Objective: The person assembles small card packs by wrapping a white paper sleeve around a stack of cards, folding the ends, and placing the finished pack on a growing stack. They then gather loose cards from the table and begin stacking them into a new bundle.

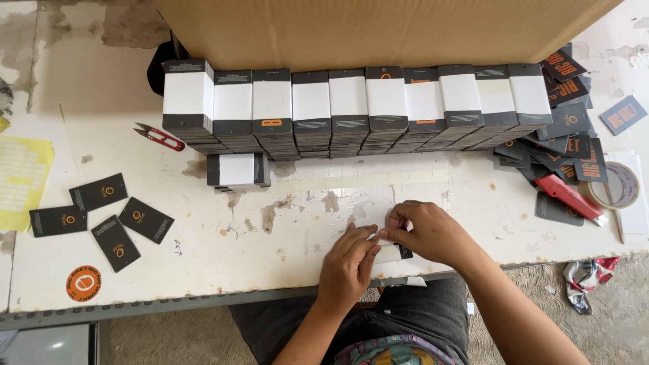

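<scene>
We see both hands low centre on the bench, working one small stack of dark tags w/ a white band round it. Left hand lies palm down, fingers together & flat, tips pressing the stack's left edge. Right hand sits on top of the stack, thumb & forefinger pinched on the white band at the upper left; rest of the fingers curled over it. Stack is near the bench's front edge, mostly hidden under the right hand, only a dark corner & some white showing.

Behind the hands we see a long row of banded stacks piled several deep against a cardboard box. One lone banded stack sits just in front of the row, left end. Red snips lie left of that. Four loose tags are spread at the left, a round orange sticker near the front edge, a yellow sheet at far left. At right: heap of loose tags, red cutter, tape roll just beside it
</scene>
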